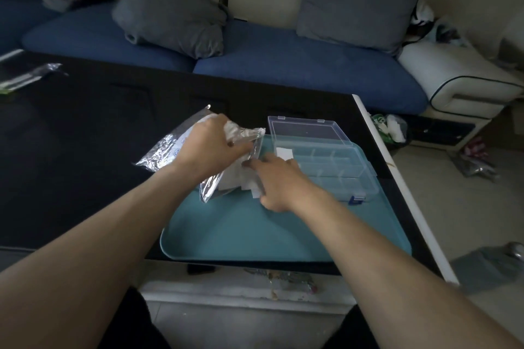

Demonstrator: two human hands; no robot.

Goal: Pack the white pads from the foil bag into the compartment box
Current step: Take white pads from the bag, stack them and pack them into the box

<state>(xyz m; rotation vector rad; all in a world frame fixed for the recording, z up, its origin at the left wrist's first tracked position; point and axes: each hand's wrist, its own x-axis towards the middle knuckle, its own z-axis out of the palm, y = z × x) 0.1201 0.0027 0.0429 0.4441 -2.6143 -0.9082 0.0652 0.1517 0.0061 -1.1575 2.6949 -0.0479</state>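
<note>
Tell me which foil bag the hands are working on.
The foil bag beside the tray, gripped by the left hand; the other lies untouched far left.

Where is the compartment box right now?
In the head view, the compartment box sits open at the far right of the teal tray, just beyond the right hand.

A teal tray [255, 238] lies on a black table [71, 150] near its right edge. Behind stands a blue-cushioned sofa [283, 59] with two grey pillows — one slumped [173, 18], one upright [360, 0]. A second foil packet [25, 78] rests at the table's far left — well apart from the tray.
</note>
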